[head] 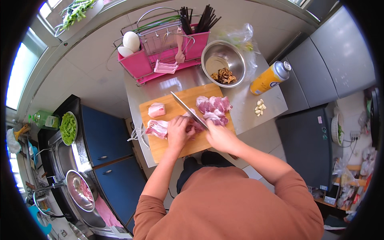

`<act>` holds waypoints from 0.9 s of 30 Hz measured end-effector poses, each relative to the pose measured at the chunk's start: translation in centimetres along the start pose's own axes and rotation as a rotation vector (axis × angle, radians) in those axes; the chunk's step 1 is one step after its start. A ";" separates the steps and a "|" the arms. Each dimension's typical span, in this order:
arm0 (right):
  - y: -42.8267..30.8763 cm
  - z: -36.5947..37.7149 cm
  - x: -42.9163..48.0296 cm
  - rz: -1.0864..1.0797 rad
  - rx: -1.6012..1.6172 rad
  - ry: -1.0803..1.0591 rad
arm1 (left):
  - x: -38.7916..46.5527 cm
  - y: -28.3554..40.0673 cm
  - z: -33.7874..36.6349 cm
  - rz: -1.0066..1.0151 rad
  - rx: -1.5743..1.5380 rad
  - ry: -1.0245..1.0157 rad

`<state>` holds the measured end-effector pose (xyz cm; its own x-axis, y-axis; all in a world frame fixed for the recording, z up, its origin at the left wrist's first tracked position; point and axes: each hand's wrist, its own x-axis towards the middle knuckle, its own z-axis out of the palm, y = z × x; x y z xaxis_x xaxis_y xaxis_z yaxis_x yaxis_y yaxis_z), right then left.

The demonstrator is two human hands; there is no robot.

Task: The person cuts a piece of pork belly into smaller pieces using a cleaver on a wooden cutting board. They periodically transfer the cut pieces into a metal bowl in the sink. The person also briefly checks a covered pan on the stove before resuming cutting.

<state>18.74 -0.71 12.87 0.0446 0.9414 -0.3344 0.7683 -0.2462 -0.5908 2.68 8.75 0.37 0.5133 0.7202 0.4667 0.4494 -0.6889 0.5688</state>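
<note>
My right hand (218,135) grips the handle end of a kitchen knife (189,110), whose blade slants up and left across the wooden cutting board (171,150). Close to the blade, my left hand (179,129) presses on a piece of raw meat (196,125), partly covered by the fingers and the knife. Left of that hand lies a strip of fatty raw meat (157,129). A smaller pale chunk of meat (157,110) sits at the board's upper left. Several cut pieces of raw meat (214,108) are grouped right of the blade.
Behind the board stand a pink utensil rack (168,57) and a steel bowl (223,64) holding brown pieces. An orange spray can (270,78) and garlic cloves (260,107) are on the metal table (246,120) at right. Further left is a sink (67,156) with another steel bowl (81,190).
</note>
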 end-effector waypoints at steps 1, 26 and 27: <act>0.2 -0.4 -1.6 0.080 0.003 -0.070 | 0.0 0.1 0.1 -0.017 0.003 0.009; 3.7 3.0 -1.0 0.240 0.035 -0.125 | -0.2 -0.1 0.5 -0.048 0.015 0.054; 4.1 3.0 -1.8 0.313 0.082 -0.211 | -0.2 0.0 0.5 -0.062 0.023 0.056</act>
<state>19.89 -4.06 8.85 0.1294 0.7518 -0.6466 0.6841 -0.5397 -0.4906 2.96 8.58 -0.10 0.4428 0.7645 0.4684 0.4964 -0.6441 0.5820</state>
